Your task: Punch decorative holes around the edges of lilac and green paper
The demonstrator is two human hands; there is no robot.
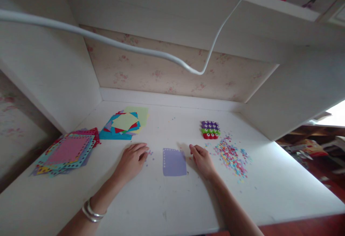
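A lilac paper square (pixel 174 162) with punched holes along its top and left edges lies flat on the white desk (pixel 161 200) between my hands. My left hand (pixel 132 160) rests palm down just left of it, fingers spread, touching a few tiny paper bits. On the right of the sheet, my right hand (pixel 201 158) lies with its fingers curled loosely, and nothing shows in it. Beyond that hand stands a cluster of small purple, green and red punches (pixel 210 129).
A heap of coloured paper confetti (pixel 232 157) spreads right of my right hand. A stack of punched coloured sheets (pixel 68 150) sits at the far left, a pile of plain coloured sheets (pixel 124 123) behind it. A white cable (pixel 188 67) hangs overhead under the shelf.
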